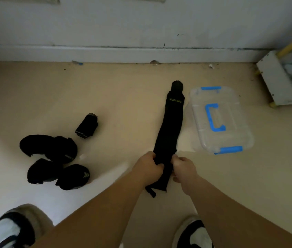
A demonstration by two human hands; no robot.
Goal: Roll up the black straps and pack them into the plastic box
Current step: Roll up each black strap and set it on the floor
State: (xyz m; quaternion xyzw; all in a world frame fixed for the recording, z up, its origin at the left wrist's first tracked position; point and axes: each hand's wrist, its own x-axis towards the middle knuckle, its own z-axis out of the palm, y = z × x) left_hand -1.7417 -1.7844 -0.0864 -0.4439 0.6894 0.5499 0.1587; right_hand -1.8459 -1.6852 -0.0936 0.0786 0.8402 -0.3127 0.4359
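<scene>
On the beige floor (123, 97), the clear plastic box (231, 122) sits with its lid on, just right of the long black strap (171, 126) laid flat toward the wall. A heap of black straps (52, 158) and one rolled strap (86, 125) lie well to the left. The left hand (148, 166) and right hand (184, 167) grip the long strap's near end. The first turn should probably be tight, with its edges square, so the roll does not skew.

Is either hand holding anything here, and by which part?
Both hands grip the long black strap near its near end: left hand on its left edge, right hand on its right edge. The rest lies stretched on the floor.
</scene>
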